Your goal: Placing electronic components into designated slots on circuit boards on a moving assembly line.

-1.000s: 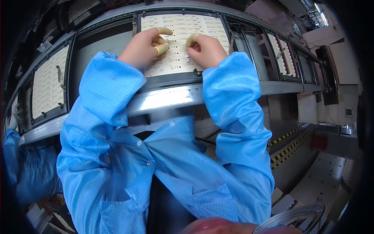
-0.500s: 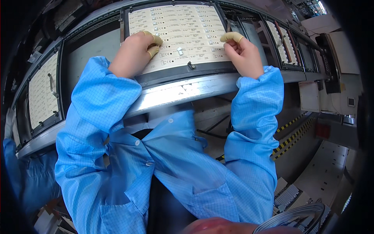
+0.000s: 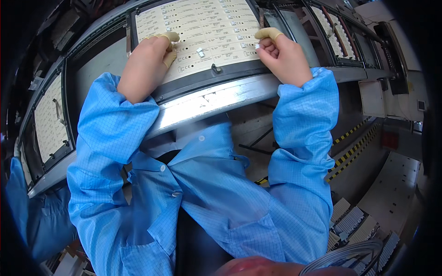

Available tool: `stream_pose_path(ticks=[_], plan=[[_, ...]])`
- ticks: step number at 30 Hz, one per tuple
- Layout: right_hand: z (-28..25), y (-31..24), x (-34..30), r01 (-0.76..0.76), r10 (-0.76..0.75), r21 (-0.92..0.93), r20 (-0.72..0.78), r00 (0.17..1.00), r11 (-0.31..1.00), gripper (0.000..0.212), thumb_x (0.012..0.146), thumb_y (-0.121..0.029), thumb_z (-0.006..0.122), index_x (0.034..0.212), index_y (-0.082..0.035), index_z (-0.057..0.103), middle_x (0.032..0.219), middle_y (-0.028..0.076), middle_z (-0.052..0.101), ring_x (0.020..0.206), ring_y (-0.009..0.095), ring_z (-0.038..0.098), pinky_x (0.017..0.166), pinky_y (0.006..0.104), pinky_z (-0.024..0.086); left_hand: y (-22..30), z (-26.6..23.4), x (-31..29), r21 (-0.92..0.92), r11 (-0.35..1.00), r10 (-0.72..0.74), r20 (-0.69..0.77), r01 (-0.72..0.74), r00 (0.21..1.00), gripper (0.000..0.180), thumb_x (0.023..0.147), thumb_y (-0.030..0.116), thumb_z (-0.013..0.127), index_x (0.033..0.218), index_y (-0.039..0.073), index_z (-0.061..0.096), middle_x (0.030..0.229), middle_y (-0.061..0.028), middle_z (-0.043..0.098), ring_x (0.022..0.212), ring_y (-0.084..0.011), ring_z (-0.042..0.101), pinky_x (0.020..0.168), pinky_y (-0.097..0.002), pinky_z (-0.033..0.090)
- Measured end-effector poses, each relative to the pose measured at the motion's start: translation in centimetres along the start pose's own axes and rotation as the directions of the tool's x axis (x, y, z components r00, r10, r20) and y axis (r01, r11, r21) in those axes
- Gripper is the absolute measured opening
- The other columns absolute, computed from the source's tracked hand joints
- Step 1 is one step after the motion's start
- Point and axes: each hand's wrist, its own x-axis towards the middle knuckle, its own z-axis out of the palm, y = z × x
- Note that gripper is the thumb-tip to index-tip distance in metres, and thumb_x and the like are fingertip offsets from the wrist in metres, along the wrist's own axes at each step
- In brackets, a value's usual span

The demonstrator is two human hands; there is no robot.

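My two hands over a panel of cream-coloured printed boards (image 3: 207,39), which lies in a black frame (image 3: 189,85) behind a bare metal rail (image 3: 207,106). My left hand (image 3: 169,47) is at the panel's near left part, forefinger and thumb bent with a narrow gap between their tips; whether the curled fingers hold anything I cannot tell. My right hand (image 3: 259,42) is at the near right edge, its fingers curled and its forefinger above the thumb; a small white piece (image 3: 258,46) shows at the thumb tip, though I cannot tell whether it is gripped. A loose white connector (image 3: 200,52) lies on the boards between my hands, apart from both. A black clip (image 3: 216,69) sits on the frame's near edge. Far left, a second panel (image 3: 48,119); far right, a third panel (image 3: 321,30); at the left margin, another person's blue sleeve (image 3: 17,184).
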Motion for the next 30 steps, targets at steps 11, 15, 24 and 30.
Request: stream_pose_path(ticks=[11,15,24,30], plan=[[1.3,0.8,0.3,0.211,-0.199,-0.228,0.078,0.977,0.950,0.012,0.080,-0.008,0.059,0.091,-0.003,0.060,0.088,0.009,0.059,0.080,0.025,0.059,0.069,0.0291,0.048,-0.1,-0.5,1.1,0.014,0.989,0.149,0.007,-0.150,0.989,0.019,0.077,0.011,0.060,0.094,0.003,0.062,0.091,-0.0145,0.057,0.086,-0.0309,0.056,0.076,-0.0371,0.046],[1.5,0.8,0.3,0.230,-0.208,-0.262,0.110,0.972,0.937,0.012,0.080,-0.008,0.059,0.090,-0.003,0.060,0.088,0.010,0.058,0.081,0.026,0.058,0.071,0.0305,0.048,0.8,0.5,2.2,-0.108,0.972,0.212,0.014,-0.209,0.977,0.021,0.077,0.009,0.058,0.098,0.005,0.061,0.096,-0.0141,0.056,0.088,-0.0305,0.055,0.078,-0.0364,0.046],[1.7,-1.8,0.6,0.303,-0.281,-0.332,0.114,0.953,0.893,0.013,0.078,-0.009,0.060,0.088,-0.003,0.060,0.083,0.010,0.056,0.081,0.027,0.057,0.071,0.0327,0.047,0.9,0.8,3.0,-0.114,0.977,0.203,0.226,-0.181,0.953,0.019,0.078,0.009,0.056,0.094,0.002,0.061,0.094,-0.0162,0.057,0.092,-0.0317,0.055,0.081,-0.0364,0.045],[4.9,-5.5,2.0,0.259,-0.233,-0.192,0.150,0.961,0.947,0.019,0.077,-0.015,0.062,0.091,-0.002,0.060,0.082,0.012,0.057,0.080,0.028,0.057,0.074,0.0350,0.046,0.9,-1.2,2.5,-0.268,0.962,0.086,0.155,-0.042,0.984,0.021,0.075,0.010,0.056,0.093,-0.001,0.059,0.085,-0.0189,0.060,0.081,-0.0343,0.058,0.073,-0.0364,0.047]])
